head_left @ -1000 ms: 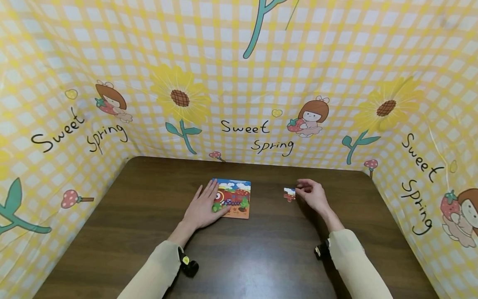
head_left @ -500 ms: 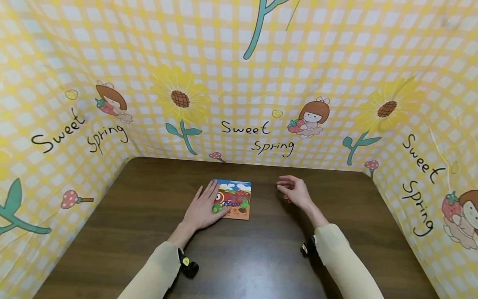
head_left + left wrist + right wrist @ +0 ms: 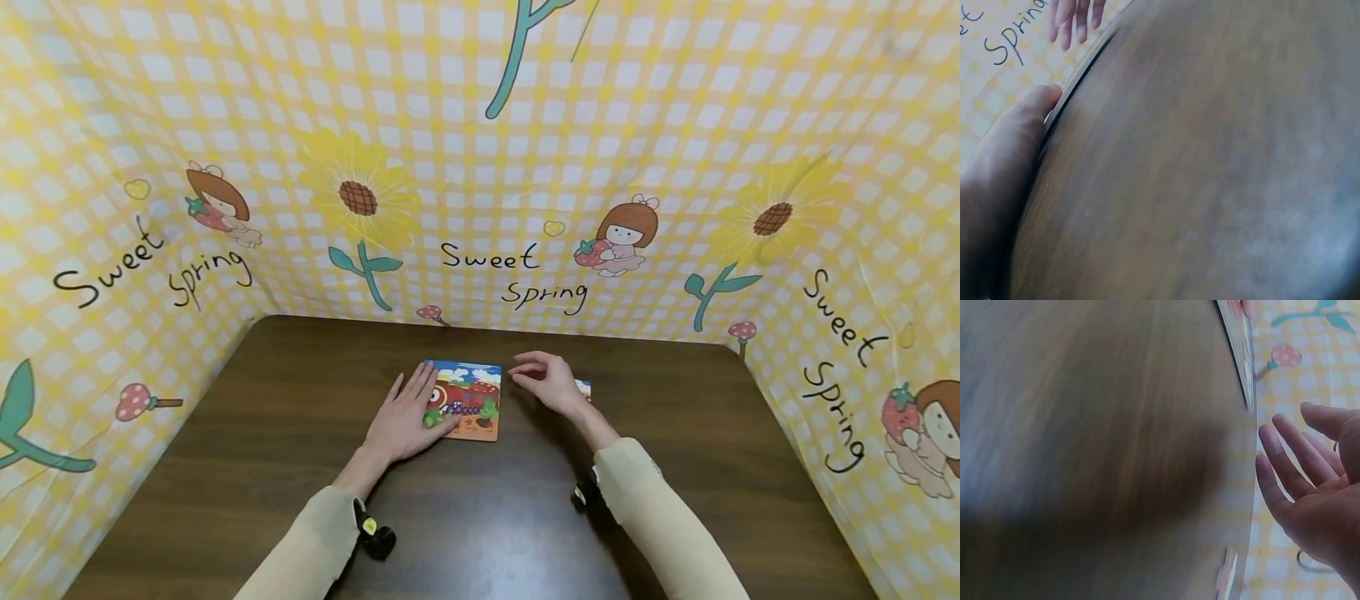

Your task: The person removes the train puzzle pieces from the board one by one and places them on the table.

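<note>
A square picture puzzle (image 3: 480,400) with a red train on it lies on the dark wooden table (image 3: 450,525). My left hand (image 3: 405,421) rests on its left side, fingers straight and spread, thumb along the lower part. To the right of the puzzle hovers my right hand (image 3: 551,383), fingertips close to the puzzle's right edge. In the right wrist view, nothing sits between the loosely bent fingers of the right hand (image 3: 1310,469). A loose jigsaw piece (image 3: 584,388) lies on the table behind the right hand, which partly hides it.
A yellow checked cloth (image 3: 480,167) with flowers and lettering rises around the back and sides of the table. Each wrist carries a small black camera, such as the left wrist camera (image 3: 377,537).
The right hand has moved left from the loose jigsaw piece, passing over it towards the puzzle. The piece stays on the table. The left hand has stayed on the puzzle.
</note>
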Demonstrator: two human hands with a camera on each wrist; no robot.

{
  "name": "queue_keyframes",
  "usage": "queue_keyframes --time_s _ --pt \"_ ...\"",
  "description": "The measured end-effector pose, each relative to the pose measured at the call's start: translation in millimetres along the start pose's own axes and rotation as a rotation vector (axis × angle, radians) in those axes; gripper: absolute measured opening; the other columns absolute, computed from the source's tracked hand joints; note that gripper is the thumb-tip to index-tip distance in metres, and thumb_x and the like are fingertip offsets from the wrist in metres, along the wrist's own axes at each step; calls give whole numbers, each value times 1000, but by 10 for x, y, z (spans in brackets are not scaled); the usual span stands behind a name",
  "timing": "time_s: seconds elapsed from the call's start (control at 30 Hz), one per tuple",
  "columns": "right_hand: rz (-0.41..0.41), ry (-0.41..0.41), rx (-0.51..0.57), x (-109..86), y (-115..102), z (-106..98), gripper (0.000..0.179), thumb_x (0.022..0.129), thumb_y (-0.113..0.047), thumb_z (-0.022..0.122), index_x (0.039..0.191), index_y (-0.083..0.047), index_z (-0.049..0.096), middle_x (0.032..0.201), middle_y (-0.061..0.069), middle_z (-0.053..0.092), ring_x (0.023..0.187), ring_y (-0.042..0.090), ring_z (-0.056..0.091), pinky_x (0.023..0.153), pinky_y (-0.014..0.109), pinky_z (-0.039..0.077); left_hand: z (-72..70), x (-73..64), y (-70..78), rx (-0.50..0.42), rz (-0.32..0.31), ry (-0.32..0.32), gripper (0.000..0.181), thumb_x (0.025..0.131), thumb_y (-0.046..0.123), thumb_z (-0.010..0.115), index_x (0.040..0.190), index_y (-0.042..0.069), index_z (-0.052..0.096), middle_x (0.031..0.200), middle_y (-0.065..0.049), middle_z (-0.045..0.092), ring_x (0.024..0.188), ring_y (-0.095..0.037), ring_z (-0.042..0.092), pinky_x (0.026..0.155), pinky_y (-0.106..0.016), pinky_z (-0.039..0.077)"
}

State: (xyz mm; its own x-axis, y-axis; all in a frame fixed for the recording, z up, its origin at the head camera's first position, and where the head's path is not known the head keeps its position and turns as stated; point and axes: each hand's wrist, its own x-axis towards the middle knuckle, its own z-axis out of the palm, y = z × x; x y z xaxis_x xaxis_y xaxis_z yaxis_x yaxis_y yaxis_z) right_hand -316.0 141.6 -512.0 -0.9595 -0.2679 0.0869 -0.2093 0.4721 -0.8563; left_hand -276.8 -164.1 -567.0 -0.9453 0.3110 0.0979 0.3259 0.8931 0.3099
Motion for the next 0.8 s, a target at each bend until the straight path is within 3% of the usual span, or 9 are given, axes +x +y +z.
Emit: queue_keyframes --time_s 0.33,0.57,0.8 --pt "-22 -46 -11 114 -168 278 35 105 -6 74 138 3 71 121 18 83 113 35 78 87 35 61 -7 -10 -11 -15 -2 -7 111 99 84 51 176 10 22 186 -7 18 175 -25 15 142 -57 10" --pt "-30 -59 -32 193 -208 421 32 105 -7 73 136 2 73 123 19 83 117 36 77 98 48 63 -15 -9 -5 -17 -8 -12 110 100 83 52 177 11 21 186 -6 17 175 -24 14 142 -57 9" --pt "-11 -76 -59 213 -242 510 32 109 -9 67 139 1 71 128 19 80 125 37 74 107 54 60 -24 -26 -2 -23 18 2 93 101 77 56 175 24 34 186 -9 17 175 -28 16 142 -60 11"
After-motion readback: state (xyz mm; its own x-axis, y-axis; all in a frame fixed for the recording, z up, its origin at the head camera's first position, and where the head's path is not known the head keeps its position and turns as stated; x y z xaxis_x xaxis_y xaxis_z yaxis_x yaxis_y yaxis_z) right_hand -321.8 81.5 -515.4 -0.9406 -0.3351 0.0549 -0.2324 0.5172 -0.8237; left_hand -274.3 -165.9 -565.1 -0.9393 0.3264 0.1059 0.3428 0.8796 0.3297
